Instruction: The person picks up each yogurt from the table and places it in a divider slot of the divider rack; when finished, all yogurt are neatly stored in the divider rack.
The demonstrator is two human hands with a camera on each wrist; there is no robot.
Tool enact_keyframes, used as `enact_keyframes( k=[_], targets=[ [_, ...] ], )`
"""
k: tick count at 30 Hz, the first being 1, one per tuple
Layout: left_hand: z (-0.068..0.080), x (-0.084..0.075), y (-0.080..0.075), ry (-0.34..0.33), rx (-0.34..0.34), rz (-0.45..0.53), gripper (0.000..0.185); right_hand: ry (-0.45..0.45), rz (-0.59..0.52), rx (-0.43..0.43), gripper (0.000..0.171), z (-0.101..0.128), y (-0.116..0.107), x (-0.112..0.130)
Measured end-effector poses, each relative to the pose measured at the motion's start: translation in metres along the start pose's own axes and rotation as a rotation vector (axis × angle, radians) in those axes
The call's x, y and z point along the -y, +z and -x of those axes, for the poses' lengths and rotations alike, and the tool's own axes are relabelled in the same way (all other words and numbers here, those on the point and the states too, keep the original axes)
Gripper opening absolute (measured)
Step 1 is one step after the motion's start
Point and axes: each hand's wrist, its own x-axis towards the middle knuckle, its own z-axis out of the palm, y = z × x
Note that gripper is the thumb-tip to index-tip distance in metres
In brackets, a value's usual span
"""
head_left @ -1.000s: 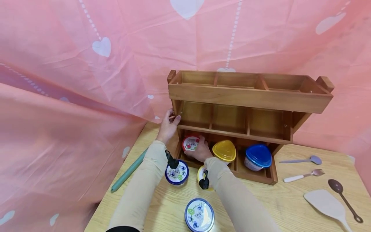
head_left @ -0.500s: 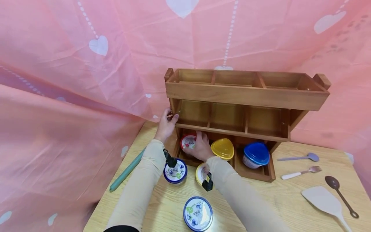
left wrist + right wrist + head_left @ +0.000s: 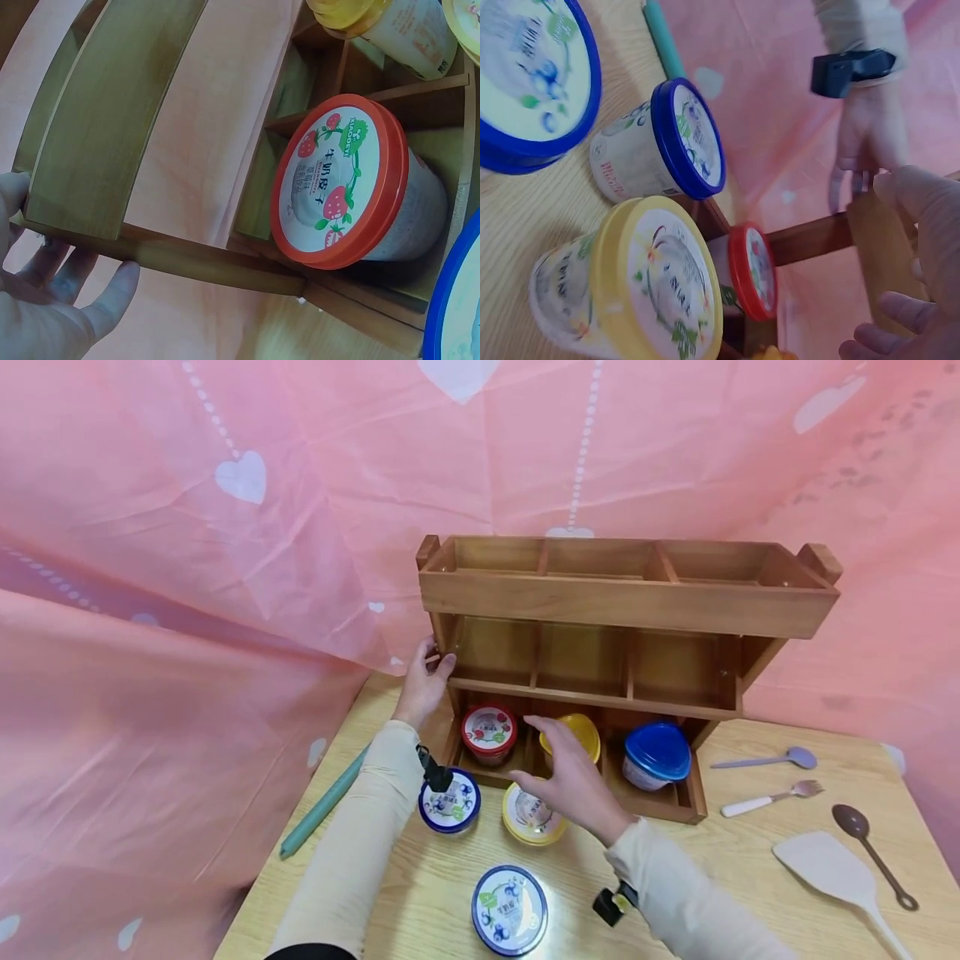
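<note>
My left hand [image 3: 424,685] grips the wooden rack's [image 3: 622,602] left post to steady it, while my right hand [image 3: 573,777], fingers loose and empty, hovers beside the red-lidded strawberry tub [image 3: 488,732] seated in the bottom-left compartment.

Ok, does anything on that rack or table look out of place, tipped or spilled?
Nothing stands out. The red tub sits upright in the rack's bottom left slot, the other tubs stand upright, and nothing is spilled. The left hand holds the rack's left post.
</note>
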Motion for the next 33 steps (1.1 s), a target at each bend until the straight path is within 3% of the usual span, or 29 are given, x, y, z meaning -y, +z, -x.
enact_keyframes(
  k=[8,15,25,33],
  targets=[
    [0.000,0.000,-0.003,0.014,-0.003,0.008,0.048,-0.064,-0.010,-0.086,0.074,0.040,-0.022,-0.021],
    [-0.001,0.002,-0.005,0.017,-0.021,-0.010,0.048,-0.073,-0.019,-0.140,0.071,0.053,-0.028,-0.043],
    [0.000,0.002,-0.005,-0.001,-0.014,-0.008,0.049,0.007,-0.099,-0.112,0.072,0.072,0.005,-0.077],
    [-0.002,0.002,-0.004,0.045,-0.022,0.005,0.046,0.029,-0.177,-0.084,0.079,0.077,0.039,-0.100]
  ],
)
